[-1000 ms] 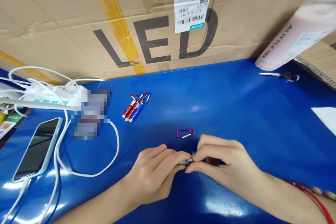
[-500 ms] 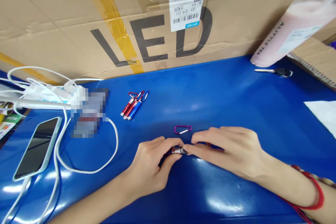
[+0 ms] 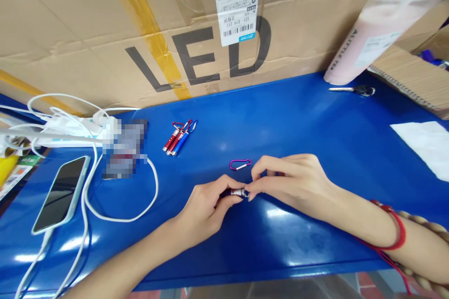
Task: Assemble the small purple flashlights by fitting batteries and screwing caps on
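Note:
My left hand (image 3: 206, 205) is closed around a small dark keychain flashlight (image 3: 237, 192) with a silver end pointing right; most of its barrel is hidden by my fingers. At that silver end, the thumb and fingertips of my right hand (image 3: 291, 180) are pinched on a small metal part. Just beyond my fingers lies a purple carabiner clip (image 3: 240, 164), loose on the blue table (image 3: 280, 121). Farther left, two red keychain flashlights (image 3: 175, 140) and a blue one (image 3: 180, 144) lie side by side, each with a carabiner at its top.
A cardboard box (image 3: 105, 56) marked LED stands along the back. At the right are a pink drink cup (image 3: 368, 42), a key (image 3: 354, 89) and white paper (image 3: 426, 145). A phone (image 3: 61, 196), white cables (image 3: 154, 187) and a power strip (image 3: 73, 126) occupy the left.
The camera view has shifted, showing the table's front edge. Both hands stay at the flashlight, and the right fingertips are now pinched more closely at its silver end.

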Available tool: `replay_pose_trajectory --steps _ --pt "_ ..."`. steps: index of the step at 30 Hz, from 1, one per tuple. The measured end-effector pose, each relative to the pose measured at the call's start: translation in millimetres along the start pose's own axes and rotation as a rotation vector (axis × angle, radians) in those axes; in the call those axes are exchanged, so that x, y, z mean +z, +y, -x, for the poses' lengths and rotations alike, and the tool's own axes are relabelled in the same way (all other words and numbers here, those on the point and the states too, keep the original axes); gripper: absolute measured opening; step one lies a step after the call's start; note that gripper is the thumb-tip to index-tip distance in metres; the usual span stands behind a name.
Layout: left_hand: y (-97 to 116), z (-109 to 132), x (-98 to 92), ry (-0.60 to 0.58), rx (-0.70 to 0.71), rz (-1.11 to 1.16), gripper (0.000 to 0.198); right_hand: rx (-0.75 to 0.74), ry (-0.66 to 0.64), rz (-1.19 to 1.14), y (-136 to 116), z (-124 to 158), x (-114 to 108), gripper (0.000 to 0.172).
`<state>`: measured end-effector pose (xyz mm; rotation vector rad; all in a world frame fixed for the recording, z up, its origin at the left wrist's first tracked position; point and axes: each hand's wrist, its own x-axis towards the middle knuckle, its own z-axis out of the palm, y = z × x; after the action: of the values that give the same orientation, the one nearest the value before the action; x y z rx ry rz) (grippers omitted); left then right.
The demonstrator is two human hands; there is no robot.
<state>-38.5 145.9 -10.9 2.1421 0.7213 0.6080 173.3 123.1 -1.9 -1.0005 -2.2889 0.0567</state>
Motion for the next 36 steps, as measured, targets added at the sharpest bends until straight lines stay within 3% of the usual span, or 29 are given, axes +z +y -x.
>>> replay_pose_trajectory --steps 9,16,26,31,36 --pt "-2 5 7.0 0.095 0.092 -0.005 0.007 0.090 0.034 -0.171 -5 -5 1 0.022" --pt "0 3 9.7 0.165 0.199 -0.098 0.010 0.392 -0.046 -0.478 -6 -7 7 0.002" --pt "1 3 5.8 0.228 0.311 -0.196 0.008 0.751 -0.125 -0.966 -15 -12 9 0.019" --pt "0 3 3.6 0.250 0.309 -0.269 0.007 0.835 -0.178 -1.040 -14 -13 10 0.027" --pt "3 4 3.2 0.273 0.197 -0.259 0.016 0.838 -0.161 -1.085 -12 -15 9 0.025"
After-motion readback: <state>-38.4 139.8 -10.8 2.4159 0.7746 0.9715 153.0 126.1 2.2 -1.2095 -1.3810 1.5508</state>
